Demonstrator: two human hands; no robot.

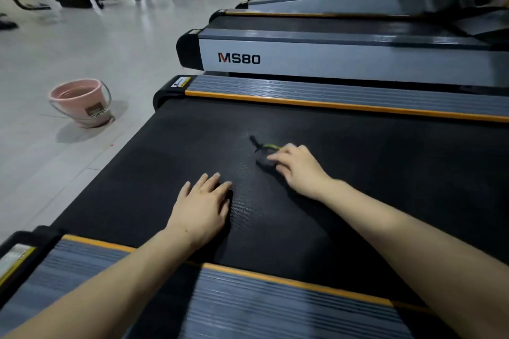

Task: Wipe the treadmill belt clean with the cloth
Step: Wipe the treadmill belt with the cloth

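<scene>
Two bare forearms fill the bottom of the frame, reaching up from the lower corners across the near side rail [248, 308], which is ribbed grey with an orange edge. Beyond it, the black treadmill belt [358, 179] spans the middle of the picture. The left hand [202, 208] is laid flat on the belt just left of centre, fingers straight and holding nothing. The right hand [298, 166] is set slightly higher and to the right, its fingers bent down onto a small dark cloth [263, 153] with a yellow-green edge; whether the cloth is pinched or only pressed cannot be told, since it is blurred and mostly covered. A far side rail [344, 96] runs along the upper edge of the belt, and a pink bucket [81, 103] stands on the pale floor at the left of the frame, well apart from the belt.

Wiping appears to be barely under way. It would be done best with the cloth spread flatter under the palm, drawn in long overlapping strokes from rail to rail, while the belt is steadied by the flat hand so that it is not dragged along.
</scene>
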